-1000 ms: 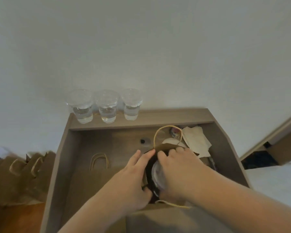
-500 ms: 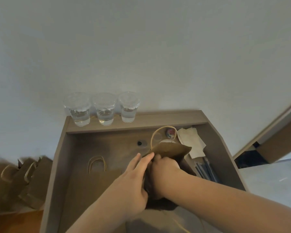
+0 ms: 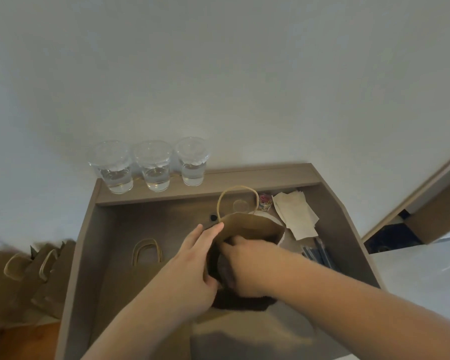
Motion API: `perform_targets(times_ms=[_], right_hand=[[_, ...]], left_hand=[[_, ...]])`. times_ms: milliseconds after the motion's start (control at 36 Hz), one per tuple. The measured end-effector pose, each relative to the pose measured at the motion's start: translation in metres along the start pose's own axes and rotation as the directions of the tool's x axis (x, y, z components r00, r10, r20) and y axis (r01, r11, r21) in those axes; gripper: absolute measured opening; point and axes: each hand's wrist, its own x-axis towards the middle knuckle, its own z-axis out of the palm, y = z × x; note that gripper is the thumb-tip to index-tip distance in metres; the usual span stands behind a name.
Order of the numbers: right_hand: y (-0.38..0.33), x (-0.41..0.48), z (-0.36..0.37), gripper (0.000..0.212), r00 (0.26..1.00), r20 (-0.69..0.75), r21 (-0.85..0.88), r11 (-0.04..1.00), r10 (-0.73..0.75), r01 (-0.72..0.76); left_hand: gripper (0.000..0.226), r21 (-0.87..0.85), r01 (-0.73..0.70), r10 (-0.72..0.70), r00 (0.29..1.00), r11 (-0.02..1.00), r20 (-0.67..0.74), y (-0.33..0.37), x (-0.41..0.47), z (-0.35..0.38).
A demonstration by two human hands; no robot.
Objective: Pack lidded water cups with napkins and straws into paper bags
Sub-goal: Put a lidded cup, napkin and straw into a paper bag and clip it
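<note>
Update: right hand (image 3: 247, 266) now wrist-deep in paper bag (image 3: 250, 227) at frame centre, fingers hidden, can't tell grip. Lid showing a second ago is gone, so cup's probably seated inside. Left hand (image 3: 190, 266) pinches bag rim, fingers straight. Further back: one flat bag (image 3: 140, 276), one napkin stack (image 3: 294, 214), straws (image 3: 317, 253) uncountable, three lidded cups (image 3: 155, 170).

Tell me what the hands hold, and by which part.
The left hand holds the open brown paper bag by the left edge of its mouth. The right hand reaches inside it; any hold there is hidden.
</note>
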Motion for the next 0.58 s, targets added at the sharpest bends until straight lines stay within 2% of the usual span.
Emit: perform_targets(times_ms=[56,111,139,194,222,278,333,361,417,500,583], right_hand=[[0.016,-0.023,-0.014,0.026,0.967,-0.235,0.150,0.979,-0.097,0.135],[0.041,-0.048,-0.021,0.020,0.903,-0.424,0.335,0.913,-0.073,0.231],[0.055,-0.058,-0.020,0.020,0.863,-0.505,0.469,0.844,0.015,0.260],[0.094,-0.065,0.002,0.018,0.743,-0.608,0.651,0.712,0.281,0.263],[0.114,-0.061,0.019,0.015,0.705,-0.581,0.710,0.676,0.407,0.195],[0.152,-0.040,0.067,0.008,0.716,-0.386,0.792,0.607,0.581,-0.065],[0.179,-0.021,0.121,0.010,0.740,-0.139,0.755,0.554,0.658,-0.351],[0.187,-0.015,0.147,0.019,0.738,-0.056,0.718,0.541,0.672,-0.438],[0.195,-0.004,0.184,0.031,0.732,0.040,0.709,0.497,0.680,-0.501],[0.199,0.006,0.210,0.035,0.706,0.094,0.699,0.458,0.702,-0.548],[0.202,0.016,0.216,0.029,0.662,0.118,0.685,0.423,0.740,-0.594]], left_hand=[[0.096,0.034,0.000,-0.001,1.000,0.999,0.004,0.001,0.000,-0.003],[0.097,0.070,0.000,-0.001,1.000,0.998,0.019,0.001,0.000,-0.004],[0.100,0.090,0.003,-0.005,1.000,0.996,0.030,0.001,0.000,-0.004],[0.106,0.119,0.010,-0.016,0.999,0.993,0.045,-0.001,0.000,-0.002],[0.109,0.134,0.010,-0.016,0.999,0.991,0.045,-0.001,0.000,-0.001],[0.113,0.162,0.001,-0.007,0.999,0.987,0.039,-0.002,-0.001,0.002],[0.115,0.165,-0.001,-0.003,1.000,0.986,0.029,-0.001,-0.003,0.004],[0.115,0.160,0.004,-0.009,1.000,0.987,0.029,-0.001,-0.004,0.006],[0.116,0.151,0.016,-0.019,1.000,0.988,0.022,0.000,-0.005,0.007],[0.117,0.139,0.029,-0.030,1.000,0.990,0.001,-0.002,-0.008,0.009],[0.116,0.132,0.041,-0.040,0.999,0.990,-0.010,-0.003,-0.009,0.008]])
